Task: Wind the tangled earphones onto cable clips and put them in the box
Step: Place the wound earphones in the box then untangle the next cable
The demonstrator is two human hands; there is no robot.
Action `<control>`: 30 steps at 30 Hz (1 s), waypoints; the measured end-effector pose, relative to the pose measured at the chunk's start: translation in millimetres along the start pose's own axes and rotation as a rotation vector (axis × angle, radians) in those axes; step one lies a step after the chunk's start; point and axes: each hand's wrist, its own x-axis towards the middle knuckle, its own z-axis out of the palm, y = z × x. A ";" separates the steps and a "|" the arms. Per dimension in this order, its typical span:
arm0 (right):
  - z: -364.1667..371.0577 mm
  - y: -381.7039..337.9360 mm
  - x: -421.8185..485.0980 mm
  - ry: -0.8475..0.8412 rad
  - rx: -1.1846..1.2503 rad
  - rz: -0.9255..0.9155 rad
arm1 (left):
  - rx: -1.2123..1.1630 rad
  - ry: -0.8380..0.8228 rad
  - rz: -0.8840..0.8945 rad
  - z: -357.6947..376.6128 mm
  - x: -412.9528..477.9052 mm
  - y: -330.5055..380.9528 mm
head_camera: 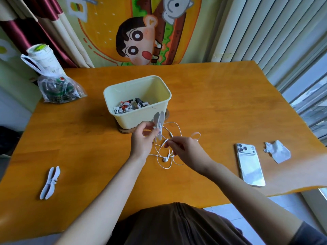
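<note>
My left hand [142,138] holds a pale grey cable clip [158,122] upright just in front of the cream box [155,112]. A few turns of white earphone cable sit around the clip's middle. My right hand [185,149] pinches the white earphones' cable [165,157] close to the clip; the rest lies in loose loops on the table, with an earbud near its lower end. The box holds several wound earphones, white, orange and black. A second, bare cable clip [50,182] lies flat at the table's front left.
A white phone [250,165] lies face down to the right, with a crumpled tissue [277,151] beyond it. A plastic bag [58,89] and a paper cup [44,58] stand at the back left. The box sits on a round wooden coaster [126,130].
</note>
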 end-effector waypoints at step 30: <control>-1.4 10.6 13.6 0.006 -0.004 0.050 | -0.730 -0.205 -0.075 1.1 -11.9 23.7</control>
